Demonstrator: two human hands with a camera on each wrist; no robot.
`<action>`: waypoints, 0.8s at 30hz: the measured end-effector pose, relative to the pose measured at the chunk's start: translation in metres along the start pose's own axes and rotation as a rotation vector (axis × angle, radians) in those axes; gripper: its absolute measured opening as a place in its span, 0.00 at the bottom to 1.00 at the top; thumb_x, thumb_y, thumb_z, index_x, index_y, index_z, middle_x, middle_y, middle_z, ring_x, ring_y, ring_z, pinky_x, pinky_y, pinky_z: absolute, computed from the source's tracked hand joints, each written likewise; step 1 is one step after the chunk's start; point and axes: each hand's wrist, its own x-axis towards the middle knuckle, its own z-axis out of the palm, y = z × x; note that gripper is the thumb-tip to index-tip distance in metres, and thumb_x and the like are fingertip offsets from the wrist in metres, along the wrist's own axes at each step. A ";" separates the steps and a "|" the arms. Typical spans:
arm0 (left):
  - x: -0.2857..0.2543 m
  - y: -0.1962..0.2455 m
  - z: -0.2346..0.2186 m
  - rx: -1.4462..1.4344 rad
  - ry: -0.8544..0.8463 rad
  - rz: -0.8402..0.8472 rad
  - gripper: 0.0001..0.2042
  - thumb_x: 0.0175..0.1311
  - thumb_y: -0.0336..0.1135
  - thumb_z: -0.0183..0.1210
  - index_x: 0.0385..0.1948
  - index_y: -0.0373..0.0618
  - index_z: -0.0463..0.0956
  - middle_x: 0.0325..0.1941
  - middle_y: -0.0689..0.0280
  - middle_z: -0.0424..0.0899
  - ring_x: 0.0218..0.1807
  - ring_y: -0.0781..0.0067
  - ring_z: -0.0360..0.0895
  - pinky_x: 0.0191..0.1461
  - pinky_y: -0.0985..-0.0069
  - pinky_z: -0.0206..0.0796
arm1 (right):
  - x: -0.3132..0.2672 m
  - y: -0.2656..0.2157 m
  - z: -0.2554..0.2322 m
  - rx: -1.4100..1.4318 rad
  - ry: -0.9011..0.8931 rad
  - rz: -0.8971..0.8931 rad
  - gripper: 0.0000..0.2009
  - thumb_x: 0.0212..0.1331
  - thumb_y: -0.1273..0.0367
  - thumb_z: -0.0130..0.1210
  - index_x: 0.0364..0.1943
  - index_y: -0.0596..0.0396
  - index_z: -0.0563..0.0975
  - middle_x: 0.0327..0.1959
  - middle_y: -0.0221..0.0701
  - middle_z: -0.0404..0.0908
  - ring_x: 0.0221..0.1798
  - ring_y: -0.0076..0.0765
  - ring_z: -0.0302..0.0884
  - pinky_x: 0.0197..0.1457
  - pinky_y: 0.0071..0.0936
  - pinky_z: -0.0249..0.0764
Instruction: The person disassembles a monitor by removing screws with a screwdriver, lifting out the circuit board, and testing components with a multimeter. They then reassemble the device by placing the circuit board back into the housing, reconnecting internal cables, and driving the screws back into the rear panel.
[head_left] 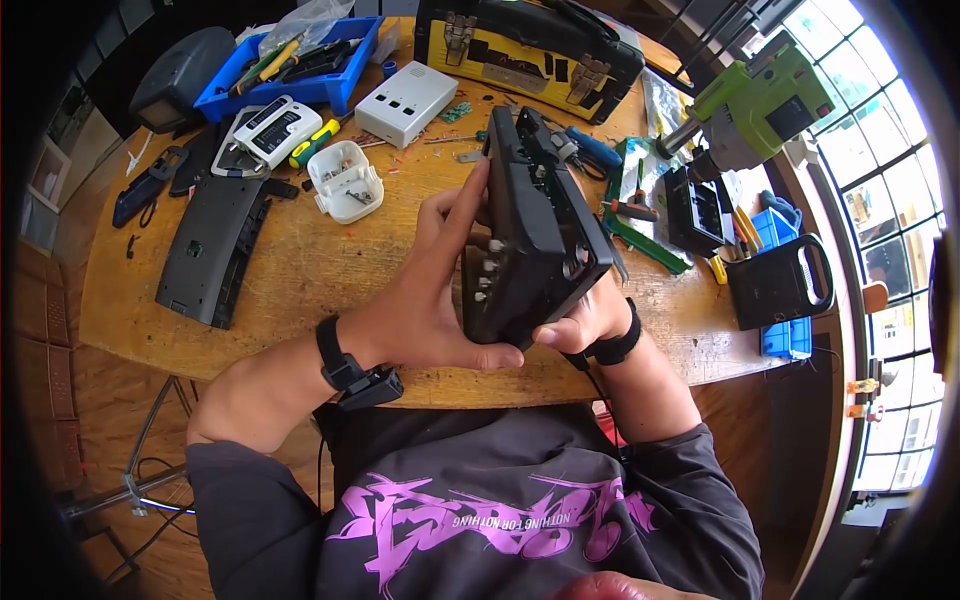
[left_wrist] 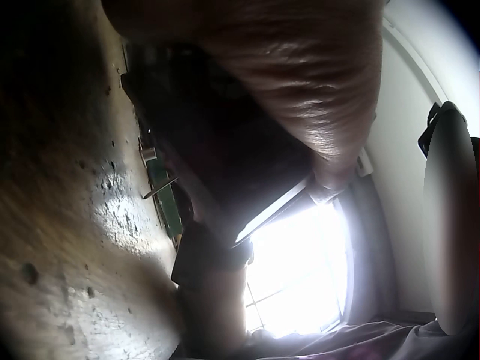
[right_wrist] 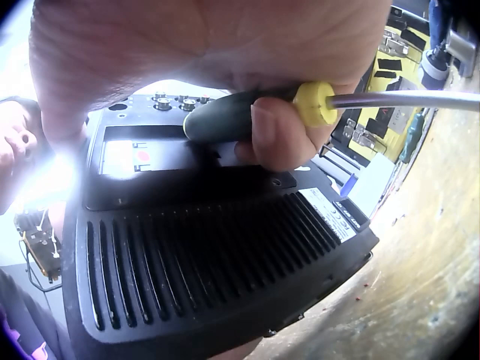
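Observation:
A black plastic device (head_left: 525, 235) with connectors on one side stands on edge between both hands above the table. My left hand (head_left: 425, 290) grips its left side, thumb along the near edge. On the right side, my right hand (head_left: 590, 320) touches the device with its thumb, mostly hidden behind it. The right wrist view shows vent slots on the device (right_wrist: 187, 262), and my right hand (right_wrist: 225, 52) with fingers curled round a dark screwdriver handle (right_wrist: 232, 114) with a yellow collar. In the left wrist view, my left hand (left_wrist: 300, 75) lies against the dark device (left_wrist: 225, 142).
At the back are a blue tray (head_left: 345, 90) of tools, a white box (head_left: 407, 103) and a yellow-black toolbox (head_left: 520, 65). A small parts container (head_left: 347, 185) and a dark panel (head_left: 212, 250) lie left. A green drill (head_left: 755, 105) and black case (head_left: 780, 280) are right.

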 end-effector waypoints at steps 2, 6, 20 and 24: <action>-0.002 0.000 0.003 -0.123 -0.001 -0.086 0.86 0.40 0.63 0.92 0.93 0.41 0.30 0.81 0.46 0.57 0.81 0.44 0.59 0.87 0.50 0.56 | 0.005 0.000 -0.001 -0.023 0.005 -0.030 0.80 0.36 0.42 0.83 0.91 0.65 0.44 0.89 0.53 0.57 0.91 0.55 0.58 0.91 0.47 0.55; 0.000 -0.003 0.000 -0.129 -0.032 -0.088 0.86 0.41 0.62 0.92 0.92 0.39 0.28 0.82 0.45 0.58 0.82 0.45 0.58 0.90 0.51 0.48 | 0.015 -0.003 0.004 -0.063 0.049 -0.241 0.79 0.37 0.46 0.84 0.91 0.62 0.43 0.86 0.52 0.61 0.84 0.53 0.69 0.85 0.46 0.67; -0.005 0.007 -0.002 -0.263 -0.162 -0.365 0.88 0.42 0.63 0.92 0.92 0.41 0.23 0.84 0.46 0.55 0.86 0.44 0.54 0.90 0.48 0.51 | 0.013 0.003 0.000 -0.220 0.075 -0.269 0.79 0.33 0.45 0.84 0.91 0.60 0.45 0.80 0.54 0.67 0.54 0.41 0.82 0.57 0.36 0.81; -0.008 0.004 0.001 -0.317 -0.153 -0.402 0.88 0.42 0.63 0.92 0.92 0.41 0.23 0.85 0.46 0.54 0.86 0.44 0.54 0.89 0.47 0.52 | 0.013 0.000 -0.001 -0.232 0.100 -0.299 0.78 0.34 0.46 0.83 0.91 0.60 0.45 0.79 0.55 0.68 0.51 0.39 0.81 0.54 0.34 0.81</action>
